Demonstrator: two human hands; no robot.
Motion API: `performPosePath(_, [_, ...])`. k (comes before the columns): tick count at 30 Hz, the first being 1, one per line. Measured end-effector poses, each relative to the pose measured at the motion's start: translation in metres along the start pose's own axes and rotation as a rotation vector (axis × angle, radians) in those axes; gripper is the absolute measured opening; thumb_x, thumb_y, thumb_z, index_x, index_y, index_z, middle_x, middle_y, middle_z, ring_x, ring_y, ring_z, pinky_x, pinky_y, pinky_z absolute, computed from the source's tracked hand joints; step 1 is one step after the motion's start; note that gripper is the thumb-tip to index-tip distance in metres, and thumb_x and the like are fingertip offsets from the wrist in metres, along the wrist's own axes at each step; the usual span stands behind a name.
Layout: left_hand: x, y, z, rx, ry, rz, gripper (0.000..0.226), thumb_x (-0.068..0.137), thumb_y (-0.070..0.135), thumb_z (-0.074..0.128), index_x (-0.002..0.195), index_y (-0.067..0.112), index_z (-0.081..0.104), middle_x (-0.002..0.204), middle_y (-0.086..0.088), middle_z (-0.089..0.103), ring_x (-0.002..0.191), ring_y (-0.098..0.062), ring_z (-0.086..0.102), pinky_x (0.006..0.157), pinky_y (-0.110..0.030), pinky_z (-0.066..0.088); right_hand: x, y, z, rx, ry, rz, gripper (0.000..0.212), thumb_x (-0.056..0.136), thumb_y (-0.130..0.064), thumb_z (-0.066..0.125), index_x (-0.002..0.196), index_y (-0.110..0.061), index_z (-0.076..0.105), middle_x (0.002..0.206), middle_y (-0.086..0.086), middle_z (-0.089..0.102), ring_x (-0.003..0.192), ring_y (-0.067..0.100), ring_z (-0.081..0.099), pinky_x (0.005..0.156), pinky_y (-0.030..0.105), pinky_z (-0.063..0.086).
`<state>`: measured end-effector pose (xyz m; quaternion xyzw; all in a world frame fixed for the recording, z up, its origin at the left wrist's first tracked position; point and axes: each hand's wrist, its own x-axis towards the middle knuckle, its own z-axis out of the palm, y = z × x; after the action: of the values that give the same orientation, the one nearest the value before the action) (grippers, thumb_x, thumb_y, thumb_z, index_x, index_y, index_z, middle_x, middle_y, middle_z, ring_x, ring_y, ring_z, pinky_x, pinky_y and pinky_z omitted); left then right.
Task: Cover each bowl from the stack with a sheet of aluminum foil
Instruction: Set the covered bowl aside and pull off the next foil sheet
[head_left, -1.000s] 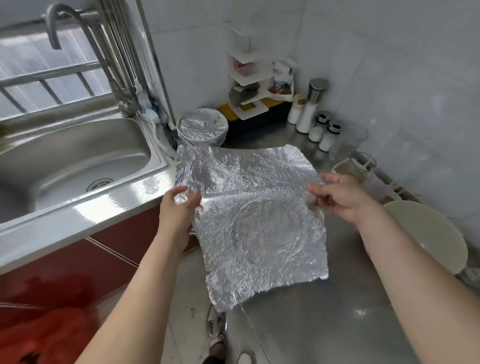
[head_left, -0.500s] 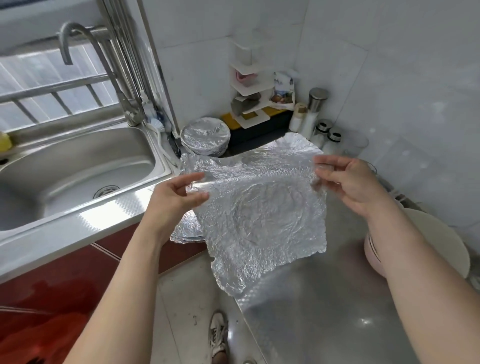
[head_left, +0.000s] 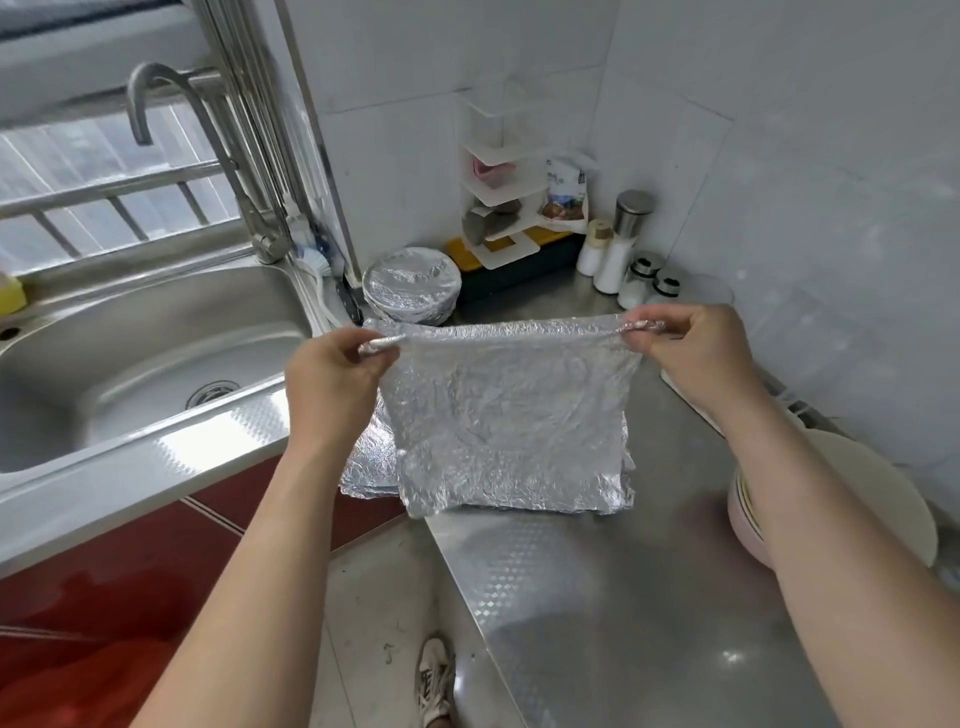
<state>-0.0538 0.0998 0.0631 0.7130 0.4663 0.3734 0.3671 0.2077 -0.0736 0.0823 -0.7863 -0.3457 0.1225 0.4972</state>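
Both hands, left hand (head_left: 332, 384) and right hand (head_left: 691, 358), pinch the foil sheet (head_left: 509, 415) hanging between them.

Both hands (head_left: 332, 382) (head_left: 691, 358) pinch a foil sheet (head_left: 509, 410) upright above the counter (head_left: 597, 597).

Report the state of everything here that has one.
foil sheet, held up, hanging between both hands
left hand, pinching sheet's top left corner
right hand, pinching top right corner
foil pile, flat on counter
bowls by sink, foil-covered
bowls at right, uncovered
faucet, no water running
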Motion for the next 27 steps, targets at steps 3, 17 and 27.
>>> performPosePath(3, [0.01, 0.012, 0.001, -0.078, 0.096, 0.101, 0.01, 0.082, 0.02, 0.077, 0.084, 0.029, 0.072, 0.075, 0.017, 0.063, 0.067, 0.0, 0.055, 0.065, -0.019, 0.043, 0.005, -0.008, -0.005, 0.096, 0.078, -0.031, 0.024, 0.081, -0.01, 0.074, 0.088, -0.032, 0.074, 0.072, -0.019, 0.069, 0.063, 0.012, 0.055, 0.066, 0.033, 0.047])
performPosePath(17, [-0.063, -0.059, 0.029, -0.611, -0.159, -0.551, 0.042, 0.089, -0.014, 0.049, 0.103, 0.019, 0.071, 0.111, -0.006, 0.066, 0.101, -0.022, 0.067, 0.095, -0.034, 0.051, -0.056, 0.092, 0.03, 0.446, 0.04, 0.433, 0.051, 0.078, 0.01, 0.069, 0.113, -0.022, 0.052, 0.083, -0.007, 0.069, 0.075, 0.006, 0.065, 0.069, 0.02, 0.051])
performPosePath(27, [-0.074, -0.114, 0.076, -0.301, -0.044, -0.66, 0.037, 0.087, 0.016, 0.065, 0.119, 0.028, 0.051, 0.095, -0.004, 0.06, 0.076, -0.028, 0.066, 0.076, -0.051, 0.058, -0.076, 0.165, 0.07, -0.001, 0.028, 0.568, 0.038, 0.075, -0.007, 0.073, 0.107, -0.02, 0.059, 0.089, 0.003, 0.071, 0.076, 0.019, 0.064, 0.075, 0.036, 0.051])
